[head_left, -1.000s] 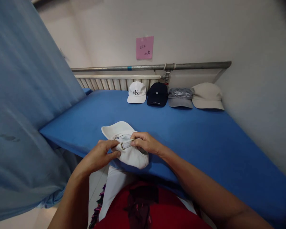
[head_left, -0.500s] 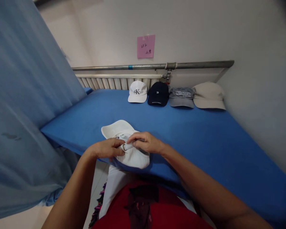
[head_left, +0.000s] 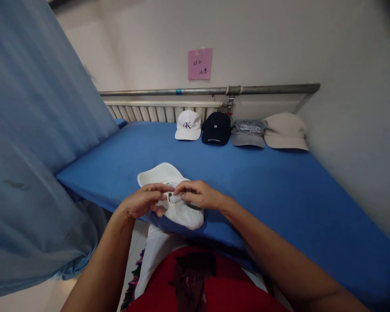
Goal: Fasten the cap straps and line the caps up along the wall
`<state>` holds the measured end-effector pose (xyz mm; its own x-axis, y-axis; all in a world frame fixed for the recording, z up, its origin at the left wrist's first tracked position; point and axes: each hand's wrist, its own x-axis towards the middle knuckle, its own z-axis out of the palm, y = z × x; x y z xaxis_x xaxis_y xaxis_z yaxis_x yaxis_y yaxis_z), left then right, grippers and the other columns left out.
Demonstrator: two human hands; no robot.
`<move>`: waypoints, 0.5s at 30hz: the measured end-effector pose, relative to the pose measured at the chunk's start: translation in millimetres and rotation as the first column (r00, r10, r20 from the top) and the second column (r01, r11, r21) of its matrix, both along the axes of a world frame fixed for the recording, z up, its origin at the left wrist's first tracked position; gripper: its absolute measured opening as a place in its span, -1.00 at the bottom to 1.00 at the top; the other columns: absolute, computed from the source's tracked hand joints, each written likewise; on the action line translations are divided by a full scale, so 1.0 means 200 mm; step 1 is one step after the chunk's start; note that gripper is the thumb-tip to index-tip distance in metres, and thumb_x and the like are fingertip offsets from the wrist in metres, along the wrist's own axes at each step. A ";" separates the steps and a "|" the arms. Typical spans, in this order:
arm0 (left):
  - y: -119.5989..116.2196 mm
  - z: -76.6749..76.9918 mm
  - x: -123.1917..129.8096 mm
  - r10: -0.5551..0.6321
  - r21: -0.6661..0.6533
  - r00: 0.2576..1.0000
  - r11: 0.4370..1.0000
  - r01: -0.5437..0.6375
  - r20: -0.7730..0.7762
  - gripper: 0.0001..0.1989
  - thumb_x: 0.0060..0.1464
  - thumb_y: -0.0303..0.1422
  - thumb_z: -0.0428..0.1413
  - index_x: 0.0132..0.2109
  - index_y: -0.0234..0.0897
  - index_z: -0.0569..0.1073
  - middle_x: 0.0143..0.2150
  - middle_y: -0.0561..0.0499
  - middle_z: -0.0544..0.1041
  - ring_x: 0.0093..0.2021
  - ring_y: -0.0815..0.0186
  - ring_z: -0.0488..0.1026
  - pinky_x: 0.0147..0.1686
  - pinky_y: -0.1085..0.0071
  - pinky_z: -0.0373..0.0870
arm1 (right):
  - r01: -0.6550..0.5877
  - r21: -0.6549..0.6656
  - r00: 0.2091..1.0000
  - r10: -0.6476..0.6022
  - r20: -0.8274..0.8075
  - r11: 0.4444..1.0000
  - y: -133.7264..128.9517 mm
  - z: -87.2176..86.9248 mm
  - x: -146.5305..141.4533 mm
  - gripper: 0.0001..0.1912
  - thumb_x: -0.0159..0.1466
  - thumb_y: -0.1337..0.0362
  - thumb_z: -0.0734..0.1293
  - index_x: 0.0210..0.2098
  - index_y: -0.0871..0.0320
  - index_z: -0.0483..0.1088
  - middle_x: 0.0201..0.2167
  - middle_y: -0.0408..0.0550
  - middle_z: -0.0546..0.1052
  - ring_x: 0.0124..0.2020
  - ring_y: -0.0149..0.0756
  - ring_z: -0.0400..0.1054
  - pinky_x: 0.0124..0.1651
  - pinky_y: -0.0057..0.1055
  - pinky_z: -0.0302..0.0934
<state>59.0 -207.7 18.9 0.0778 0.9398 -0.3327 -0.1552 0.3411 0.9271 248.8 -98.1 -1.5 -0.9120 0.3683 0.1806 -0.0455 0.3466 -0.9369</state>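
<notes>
A white baseball cap (head_left: 183,215) lies near the front edge of the blue-covered bed, its brim pointing to the far left and its back strap facing me. My right hand (head_left: 199,194) pinches the strap (head_left: 175,199) from the right, with thumb and index finger together. From the left, my left hand (head_left: 146,200) has its thumb and index finger closed at the buckle end of that strap, while its lower fingers curl beside the cap. The fingertips of both hands nearly meet, and they partly hide the buckle.
Along the back of the bed (head_left: 247,186) stand a white cap (head_left: 187,126), a navy cap (head_left: 216,128), a grey cap (head_left: 248,133) and a beige cap (head_left: 286,131). Behind them run a radiator (head_left: 152,113) and a metal pipe (head_left: 273,89). A blue curtain (head_left: 35,151) hangs at left.
My left hand has shifted its grip: the index finger now reaches along the top of the strap and the thumb has moved up to the buckle. The right hand has hardly moved.
</notes>
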 end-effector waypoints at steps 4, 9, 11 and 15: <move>0.00 -0.02 -0.01 0.119 -0.014 0.981 0.993 -0.118 0.151 -0.67 -0.10 -0.40 0.27 -0.11 -0.37 0.57 -0.33 -0.03 0.47 -0.47 0.41 0.41 -0.58 0.50 0.45 | 0.016 0.032 0.999 -0.015 -0.047 0.999 -0.01 0.00 -0.01 -0.87 0.10 0.43 0.27 -0.36 0.14 0.39 -0.39 -0.19 0.41 -0.37 -0.41 0.26 -0.26 -0.45 0.15; 0.00 -0.02 0.02 0.201 -0.046 0.963 0.980 -0.196 0.181 -0.65 -0.21 -0.51 0.33 -0.17 -0.37 0.57 -0.37 0.01 0.49 -0.49 0.42 0.44 -0.58 0.50 0.46 | 0.017 0.031 0.998 -0.016 -0.061 0.999 -0.02 -0.01 -0.01 -0.89 0.12 0.27 0.38 -0.40 0.14 0.36 -0.41 -0.19 0.39 -0.36 -0.39 0.25 -0.24 -0.43 0.16; 0.00 -0.01 0.04 0.211 -0.038 0.962 0.978 -0.207 0.174 -0.64 -0.24 -0.53 0.34 -0.18 -0.37 0.56 -0.37 0.02 0.50 -0.47 0.40 0.46 -0.58 0.50 0.47 | 0.015 0.047 0.997 -0.011 -0.082 0.999 -0.02 0.00 -0.01 -0.86 0.12 0.25 0.39 -0.44 0.15 0.35 -0.42 -0.18 0.38 -0.35 -0.38 0.25 -0.20 -0.40 0.17; -0.01 0.01 0.08 0.220 -0.014 0.965 0.975 -0.220 0.141 -0.63 -0.28 -0.54 0.34 -0.22 -0.37 0.53 -0.37 0.01 0.51 -0.47 0.38 0.47 -0.57 0.49 0.47 | 0.040 0.104 0.990 -0.025 -0.141 0.994 -0.04 0.00 -0.01 -0.87 0.10 0.38 0.36 -0.53 0.15 0.31 -0.33 -0.11 0.43 -0.23 -0.32 0.31 -0.08 -0.33 0.17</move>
